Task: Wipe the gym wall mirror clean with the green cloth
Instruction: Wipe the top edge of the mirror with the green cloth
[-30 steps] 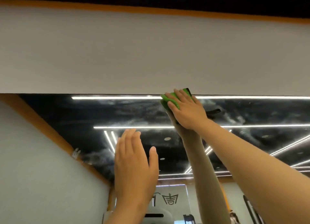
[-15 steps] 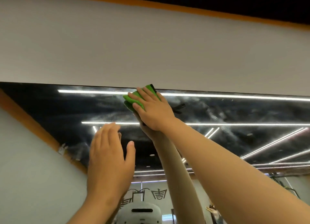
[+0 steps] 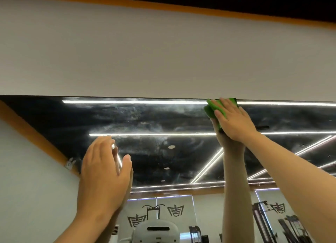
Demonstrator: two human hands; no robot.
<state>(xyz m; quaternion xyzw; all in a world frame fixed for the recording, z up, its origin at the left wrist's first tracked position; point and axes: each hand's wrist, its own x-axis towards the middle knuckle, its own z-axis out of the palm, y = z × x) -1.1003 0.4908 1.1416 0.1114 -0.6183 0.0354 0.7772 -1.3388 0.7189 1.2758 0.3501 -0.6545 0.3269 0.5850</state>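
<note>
The wall mirror [image 3: 154,119] fills the lower half of the view, and whitish smears streak its upper band. My right hand [image 3: 234,120] presses the folded green cloth [image 3: 211,109] flat against the glass right under the mirror's top edge, fingers straight over the cloth. Most of the cloth is hidden under that hand. My left hand [image 3: 103,175] rests with an open palm on the mirror lower down and to the left, holding nothing.
A plain white wall [image 3: 163,57] with an orange strip [image 3: 163,6] runs above the mirror. The glass reflects ceiling light strips, my arms, a white machine [image 3: 156,231] at the bottom and gym equipment [image 3: 283,224] at the lower right.
My right hand has slid the cloth to the right along the mirror's top edge, after moving left before that. The left hand stays flat on the glass.
</note>
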